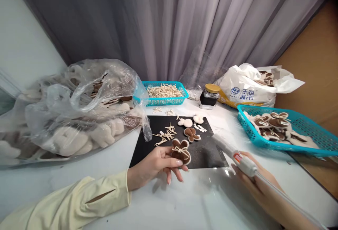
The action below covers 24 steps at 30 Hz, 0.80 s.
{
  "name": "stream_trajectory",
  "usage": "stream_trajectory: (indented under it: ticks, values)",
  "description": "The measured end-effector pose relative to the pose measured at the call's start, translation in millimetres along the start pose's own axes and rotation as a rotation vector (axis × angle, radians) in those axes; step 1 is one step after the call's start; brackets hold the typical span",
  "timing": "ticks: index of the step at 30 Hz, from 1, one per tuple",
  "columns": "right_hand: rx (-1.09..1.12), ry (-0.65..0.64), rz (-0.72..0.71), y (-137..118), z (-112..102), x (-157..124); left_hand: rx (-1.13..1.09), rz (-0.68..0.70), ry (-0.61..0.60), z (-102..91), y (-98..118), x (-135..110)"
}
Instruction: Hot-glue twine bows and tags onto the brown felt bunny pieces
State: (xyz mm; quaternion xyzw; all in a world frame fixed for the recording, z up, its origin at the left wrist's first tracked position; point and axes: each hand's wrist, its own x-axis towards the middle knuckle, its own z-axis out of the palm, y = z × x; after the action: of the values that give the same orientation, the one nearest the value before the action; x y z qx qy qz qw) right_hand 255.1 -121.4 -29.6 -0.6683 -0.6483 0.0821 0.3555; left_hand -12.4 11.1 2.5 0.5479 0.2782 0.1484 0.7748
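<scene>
My left hand (155, 161) pinches a brown, bunny-head-shaped fabric patch (183, 156) with a pale fuzzy edge and a cream cord bow across it. In my right hand (264, 184) is a white hot glue gun (229, 147), its front end pointing left and away from me, apart from the patch. Beyond the patch lies a black mat (204, 152). On it are several loose cord bows (166, 135), another brown patch (190, 134), a white fuzzy piece (185, 122) and small white labels (201, 128).
A large clear plastic bag (87, 117) of fuzzy pieces spreads over the left side. At the back stand a teal basket (169, 100) of cord bows and a dark jar (209, 98). On the right are a white bag (237, 82) and a teal basket (311, 128) of bunny patches.
</scene>
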Motion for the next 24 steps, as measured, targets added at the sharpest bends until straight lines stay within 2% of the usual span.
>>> stream_trajectory:
  ticks: [2,5,7,9,12,14,16,18,21,24]
  values:
    - [-0.186,-0.018,-0.114,19.3,-5.3,11.1,-0.017,-0.003,-0.004,-1.9,0.0,0.5]
    - [-0.463,-0.101,-0.209,42.1,-8.2,27.4,-0.040,-0.012,0.009,-2.0,2.3,-0.3]
    - [-0.584,-0.113,-0.269,53.7,-8.4,36.1,-0.049,-0.017,0.018,-1.3,4.1,-1.0]
    - [-0.592,-0.147,-0.319,62.4,-12.0,43.3,-0.050,-0.018,0.017,-0.9,5.3,-1.5]
    - [-0.477,-0.252,-0.373,67.2,-29.0,54.4,-0.053,-0.020,0.003,-0.9,5.3,-1.9]
    - [-0.445,-0.305,-0.376,61.8,-43.3,64.7,-0.059,-0.025,-0.007,-1.4,4.4,-1.7]
    - [-0.456,-0.291,-0.374,48.8,-50.8,78.8,-0.064,-0.027,-0.013,-2.0,3.3,-1.1]
    - [-0.454,-0.255,-0.407,30.9,-45.9,96.6,-0.065,-0.022,-0.016,-2.6,2.4,-0.4]
    - [-0.390,-0.394,-0.473,6.6,-18.3,126.8,-0.065,-0.023,-0.025,-2.9,2.5,-0.2]
    - [-0.361,-0.467,-0.515,-4.5,12.7,154.4,-0.067,-0.040,-0.032,-2.4,3.8,-0.9]
